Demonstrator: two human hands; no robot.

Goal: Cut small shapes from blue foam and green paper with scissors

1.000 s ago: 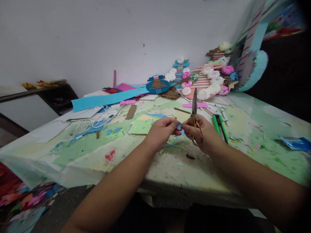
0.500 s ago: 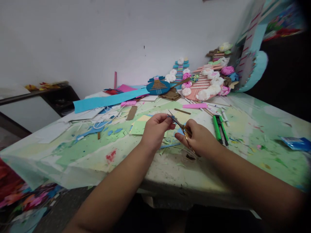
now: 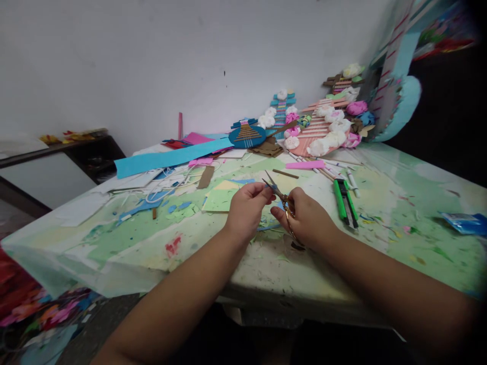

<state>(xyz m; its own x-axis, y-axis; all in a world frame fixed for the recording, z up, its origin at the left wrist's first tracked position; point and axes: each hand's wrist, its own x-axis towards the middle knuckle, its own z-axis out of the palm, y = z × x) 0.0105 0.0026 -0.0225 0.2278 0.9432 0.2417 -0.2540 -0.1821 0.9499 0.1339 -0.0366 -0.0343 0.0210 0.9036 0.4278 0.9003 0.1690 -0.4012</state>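
My right hand (image 3: 305, 215) is closed around the gold handles of a pair of scissors (image 3: 282, 196). Their blades are slightly apart and point up and to the left, toward my other hand. In a pinch, my left hand (image 3: 250, 205) holds a small piece of blue paper (image 3: 270, 186), mostly hidden by the fingers, at the blades. Just beyond that hand lie light green and yellow paper sheets (image 3: 220, 196). A thin brown strip (image 3: 285, 174) rests past the scissor tips.
A green box cutter (image 3: 345, 203) lies right of my hands, near several markers (image 3: 352, 182). Decorated paper crafts (image 3: 323, 132) stand along the wall. A long blue strip (image 3: 171, 157), white cords and paper scraps cover the left side. A blue packet (image 3: 464, 223) sits far right.
The scissor blades have opened a little and tilted more upright around the blue paper. Both hands stay in nearly the same place.
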